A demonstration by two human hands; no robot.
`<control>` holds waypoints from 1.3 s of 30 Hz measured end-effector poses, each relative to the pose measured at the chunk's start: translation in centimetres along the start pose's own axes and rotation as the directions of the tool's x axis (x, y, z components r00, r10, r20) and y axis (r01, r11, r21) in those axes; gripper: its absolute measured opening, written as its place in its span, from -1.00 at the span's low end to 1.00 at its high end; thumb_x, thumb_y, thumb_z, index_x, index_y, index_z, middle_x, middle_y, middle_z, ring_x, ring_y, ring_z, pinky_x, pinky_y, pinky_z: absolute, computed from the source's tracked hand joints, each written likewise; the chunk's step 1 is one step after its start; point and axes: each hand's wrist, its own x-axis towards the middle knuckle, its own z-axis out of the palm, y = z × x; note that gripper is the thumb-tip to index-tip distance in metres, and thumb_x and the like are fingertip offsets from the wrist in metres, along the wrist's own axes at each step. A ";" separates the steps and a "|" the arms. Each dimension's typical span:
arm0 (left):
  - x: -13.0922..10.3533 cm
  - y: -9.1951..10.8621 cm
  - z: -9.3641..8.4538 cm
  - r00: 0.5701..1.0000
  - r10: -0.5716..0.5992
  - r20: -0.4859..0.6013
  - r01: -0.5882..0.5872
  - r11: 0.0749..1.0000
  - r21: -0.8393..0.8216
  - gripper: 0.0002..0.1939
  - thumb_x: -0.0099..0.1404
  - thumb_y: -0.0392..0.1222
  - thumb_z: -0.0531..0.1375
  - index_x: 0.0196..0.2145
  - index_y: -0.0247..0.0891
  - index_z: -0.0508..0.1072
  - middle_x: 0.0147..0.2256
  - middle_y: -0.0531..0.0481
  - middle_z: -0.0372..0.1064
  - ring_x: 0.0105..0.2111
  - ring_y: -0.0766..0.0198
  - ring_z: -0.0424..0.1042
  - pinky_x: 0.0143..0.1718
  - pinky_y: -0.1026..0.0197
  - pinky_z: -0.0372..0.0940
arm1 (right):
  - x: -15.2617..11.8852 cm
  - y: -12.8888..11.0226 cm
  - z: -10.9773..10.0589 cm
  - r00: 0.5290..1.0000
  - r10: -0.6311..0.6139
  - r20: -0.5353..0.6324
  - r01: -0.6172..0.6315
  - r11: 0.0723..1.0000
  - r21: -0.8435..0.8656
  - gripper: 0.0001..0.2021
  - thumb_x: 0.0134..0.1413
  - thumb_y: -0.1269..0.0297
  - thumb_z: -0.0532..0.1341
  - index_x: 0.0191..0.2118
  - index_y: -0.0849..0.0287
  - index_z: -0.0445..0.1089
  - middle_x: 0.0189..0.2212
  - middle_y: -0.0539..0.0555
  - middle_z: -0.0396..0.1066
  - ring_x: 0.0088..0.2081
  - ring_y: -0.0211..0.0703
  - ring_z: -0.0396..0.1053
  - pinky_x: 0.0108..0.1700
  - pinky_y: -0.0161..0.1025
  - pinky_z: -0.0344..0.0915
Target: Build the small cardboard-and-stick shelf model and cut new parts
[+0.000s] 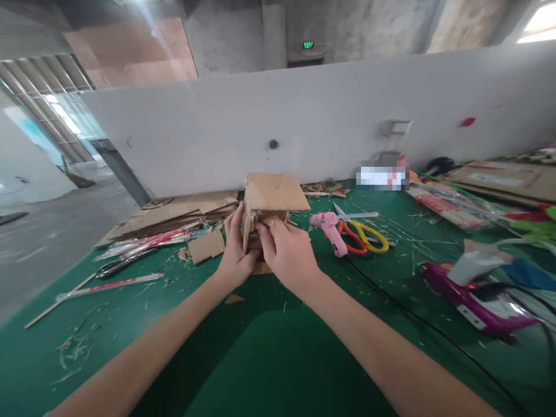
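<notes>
A small cardboard structure (278,192) with a flat square top stands at the middle of the green table. My left hand (234,249) is closed around its left wall, thumb toward the front. At the front opening, just under the top, the fingers of my right hand (292,249) are pinched together. Whatever lies between those fingertips is too small and hidden to name. To the right of that hand lie a pink hot glue gun (333,234) with a glue stick in its back and scissors (369,236) with orange and yellow handles.
Flattened cardboard (169,214), a cardboard scrap (206,246) and wrapped sticks (113,285) lie at left. A purple power strip (473,304) with plugs sits at right; a black cord (417,327) crosses the table (260,370). A white partition (208,133) rises behind.
</notes>
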 end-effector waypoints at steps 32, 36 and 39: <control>0.3 0.6 0.1 0.999 0.051 -0.010 -0.050 0.995 0.083 -0.10 0.08 -0.39 0.12 0.32 -0.03 -0.13 0.17 -0.18 -0.05 0.21 -0.09 -0.03 0.23 -0.27 -0.09 | 0.8 -0.1 -0.4 0.967 0.123 0.224 -0.097 0.988 -0.124 -0.76 0.28 0.26 0.02 -0.25 0.20 0.40 -0.40 0.14 0.51 -0.38 -0.07 0.47 -0.44 -0.25 0.16; 0.4 0.8 0.1 0.999 0.052 -0.010 -0.051 0.994 0.096 -0.10 0.06 -0.39 0.12 0.31 -0.02 -0.13 0.18 -0.16 -0.05 0.22 -0.08 -0.03 0.23 -0.25 -0.07 | 0.3 0.5 -0.2 0.990 0.088 0.113 -0.087 0.996 -0.012 -0.70 0.31 0.28 -0.07 -0.28 0.24 0.35 -0.45 0.14 0.48 -0.42 -0.12 0.45 -0.40 -0.26 0.20; 0.3 0.4 -0.1 0.999 0.016 -0.034 -0.013 0.997 0.079 -0.07 0.03 -0.40 0.14 0.31 -0.01 -0.12 0.17 -0.15 -0.01 0.22 -0.07 -0.02 0.24 -0.24 -0.07 | 0.1 0.8 -0.3 0.995 0.105 -0.003 -0.104 0.990 0.095 -0.68 0.34 0.26 -0.14 -0.31 0.20 0.29 -0.49 0.11 0.43 -0.45 -0.16 0.42 -0.41 -0.28 0.21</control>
